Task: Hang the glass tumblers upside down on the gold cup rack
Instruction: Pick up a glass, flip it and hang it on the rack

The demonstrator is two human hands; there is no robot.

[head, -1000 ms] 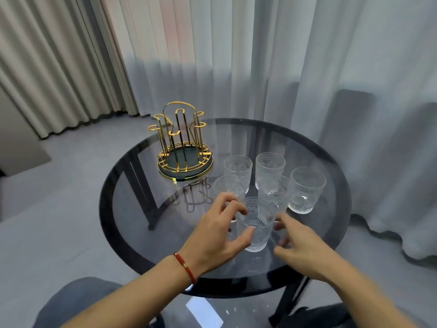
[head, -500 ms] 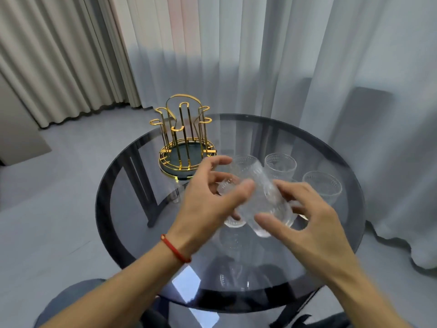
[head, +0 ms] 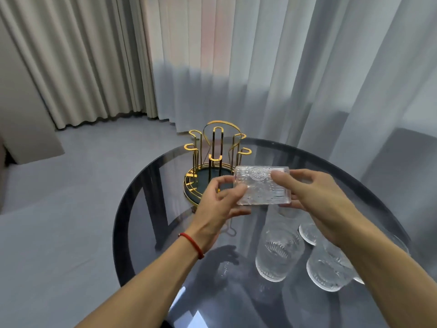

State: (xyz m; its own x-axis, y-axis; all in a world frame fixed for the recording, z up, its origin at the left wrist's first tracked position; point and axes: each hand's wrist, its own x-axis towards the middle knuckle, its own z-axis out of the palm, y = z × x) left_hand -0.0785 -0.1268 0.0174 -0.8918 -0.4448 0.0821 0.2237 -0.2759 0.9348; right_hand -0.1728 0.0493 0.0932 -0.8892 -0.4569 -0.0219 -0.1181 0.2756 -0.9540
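Note:
I hold one ribbed glass tumbler (head: 261,187) in the air, lying on its side, just in front of and right of the gold cup rack (head: 214,159). My left hand (head: 218,204) pinches its left end. My right hand (head: 316,197) grips its right end, thumb on top. The rack stands with bare prongs on a dark round base at the table's far left. Several other tumblers stand on the glass table below my right hand, the nearest ones being one tumbler (head: 279,254) and a second (head: 331,268).
The round smoked-glass table (head: 151,209) has a dark rim, with grey floor to its left. Sheer white curtains (head: 283,67) hang close behind the rack and the table's right side. My right forearm hides part of the standing tumblers.
The tumbler has been lifted off the table and carried up toward the rack, now turned on its side between both hands. The camera has moved closer to the table.

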